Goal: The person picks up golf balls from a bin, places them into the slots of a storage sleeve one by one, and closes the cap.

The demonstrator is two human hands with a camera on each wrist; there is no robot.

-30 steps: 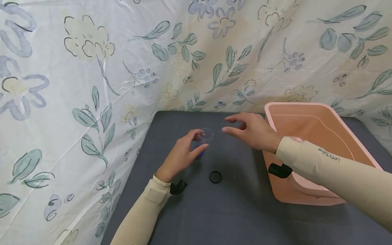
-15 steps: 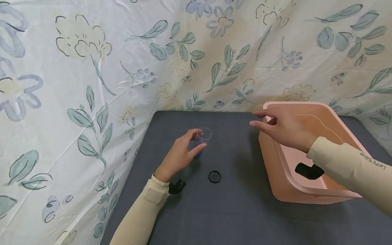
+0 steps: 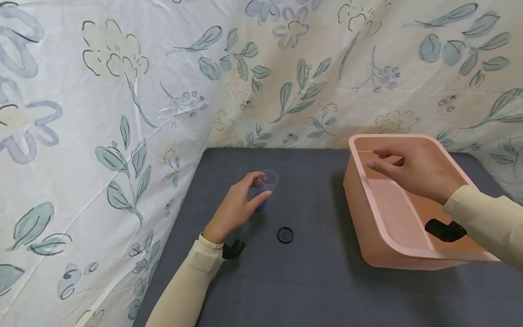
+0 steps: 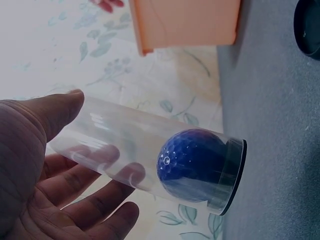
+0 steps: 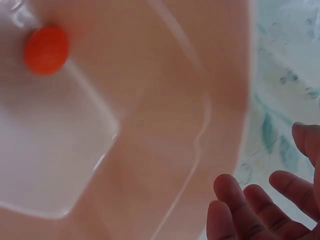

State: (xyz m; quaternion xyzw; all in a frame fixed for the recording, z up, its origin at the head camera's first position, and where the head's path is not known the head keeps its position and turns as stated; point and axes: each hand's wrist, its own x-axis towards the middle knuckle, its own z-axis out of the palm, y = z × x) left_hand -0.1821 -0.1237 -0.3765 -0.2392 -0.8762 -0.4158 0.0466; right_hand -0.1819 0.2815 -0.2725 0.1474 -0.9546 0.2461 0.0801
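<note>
My left hand (image 3: 233,206) grips a clear plastic tube (image 4: 120,132) near its open rim, thumb on one side and fingers on the other. A dimpled blue golf ball (image 4: 190,162) sits in the bottom of the tube, next to its black base cap (image 4: 242,177). The tube stands upright on or just over the dark table; which one, I cannot tell. My right hand (image 3: 416,172) hovers over the pink plastic bin (image 3: 361,218), its fingers loosely bent and holding nothing. Down in the bin, an orange ball (image 5: 46,51) shows in the right wrist view.
A loose black round cap (image 3: 285,235) lies on the dark table (image 3: 302,286) between the tube and the bin. Near the orange ball is something clear and shiny (image 5: 21,15), partly cut off. Floral cloth (image 3: 171,104) hangs behind and at the left.
My right hand has moved right, from near the tube to above the bin. The left hand stays on the tube, and the view has shifted slightly.
</note>
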